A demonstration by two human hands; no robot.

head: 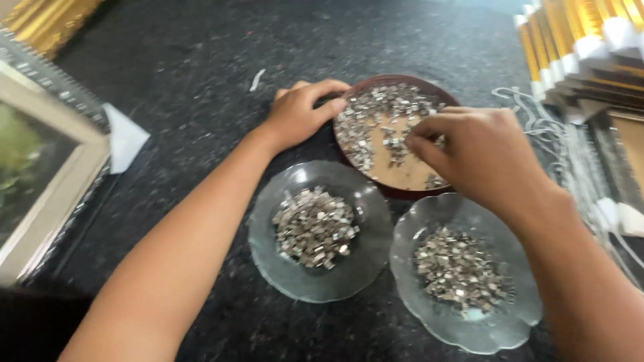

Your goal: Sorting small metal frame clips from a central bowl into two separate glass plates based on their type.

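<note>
A dark red round plate (391, 190) holds many small silvery metal clips (382, 114) on its tan inside. My left hand (300, 110) rests on the plate's left rim, thumb against the edge. My right hand (473, 151) hovers over the plate's right half, fingertips pinched together among the clips; whether a clip is between them I cannot tell. In front stand two clear glass dishes: the left dish (268, 255) and the right, wavy-edged dish (510, 322), each with a heap of the same clips (314, 226) (458, 268).
The surface is a dark speckled stone counter (201, 80). A framed picture (47, 161) lies at the left with a white paper scrap (124, 137) beside it. Gold frame mouldings (583, 40) are stacked at the upper right, white cord (557, 134) next to them.
</note>
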